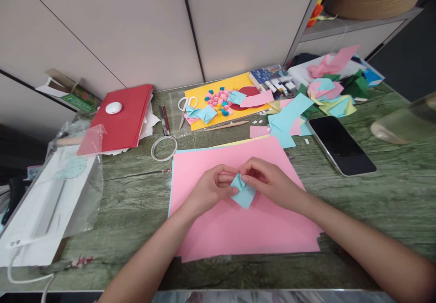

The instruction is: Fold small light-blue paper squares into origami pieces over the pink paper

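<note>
A small folded light blue paper (245, 197) is pinched between my two hands, above a large pink sheet (211, 235). My left hand (213, 186) grips its left corner with thumb and fingers. At the top right edge, the thumb and fingertips of my right hand (270, 180) close on a fold. The paper is roughly square, with creased flaps at its upper end. My fingers hide part of that upper edge. Blue and yellow sheets peek out under the pink one along its far side.
Behind the pink sheet lie scissors (182, 112), a tape roll (164, 148), pens (164, 120) and a yellow sheet (200, 89) with pink, blue and yellow pieces. A phone (341, 145), paper scraps (282, 123) and a clear cup (405, 121) are at right. A red folder (119, 126) is at left.
</note>
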Demonstrator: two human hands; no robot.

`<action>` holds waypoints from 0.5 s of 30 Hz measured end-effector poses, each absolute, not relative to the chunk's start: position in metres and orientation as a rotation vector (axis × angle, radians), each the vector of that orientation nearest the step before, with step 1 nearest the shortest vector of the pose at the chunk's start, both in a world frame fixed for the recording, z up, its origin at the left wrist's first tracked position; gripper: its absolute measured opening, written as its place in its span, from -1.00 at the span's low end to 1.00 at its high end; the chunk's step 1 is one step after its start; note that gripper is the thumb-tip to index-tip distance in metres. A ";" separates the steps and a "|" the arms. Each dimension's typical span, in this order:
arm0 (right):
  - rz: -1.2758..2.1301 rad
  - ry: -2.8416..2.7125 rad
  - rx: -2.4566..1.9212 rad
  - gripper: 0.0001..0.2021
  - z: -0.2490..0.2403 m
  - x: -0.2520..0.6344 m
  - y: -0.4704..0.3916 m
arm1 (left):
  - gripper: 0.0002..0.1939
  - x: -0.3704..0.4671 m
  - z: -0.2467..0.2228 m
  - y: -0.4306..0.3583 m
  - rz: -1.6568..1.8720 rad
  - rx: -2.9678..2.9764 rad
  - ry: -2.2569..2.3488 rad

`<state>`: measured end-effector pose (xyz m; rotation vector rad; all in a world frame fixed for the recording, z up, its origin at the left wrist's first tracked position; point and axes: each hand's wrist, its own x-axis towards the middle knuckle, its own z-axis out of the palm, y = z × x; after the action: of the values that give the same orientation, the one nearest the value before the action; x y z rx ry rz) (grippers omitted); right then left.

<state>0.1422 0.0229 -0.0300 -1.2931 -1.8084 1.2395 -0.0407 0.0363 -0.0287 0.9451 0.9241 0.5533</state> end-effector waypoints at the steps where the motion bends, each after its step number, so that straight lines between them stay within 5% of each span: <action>1: 1.227 -1.800 -1.297 -0.95 -0.030 0.142 0.022 | -0.65 -0.040 -0.028 0.036 0.556 0.951 0.925; 15: 1.161 -1.566 -1.294 -0.93 -0.038 0.135 0.017 | -0.68 -0.034 -0.031 0.026 0.704 0.902 0.900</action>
<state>0.1345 0.0173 -0.0378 -1.2942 -1.5658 1.1610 -0.0342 0.0264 -0.0311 0.9024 0.8996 0.7036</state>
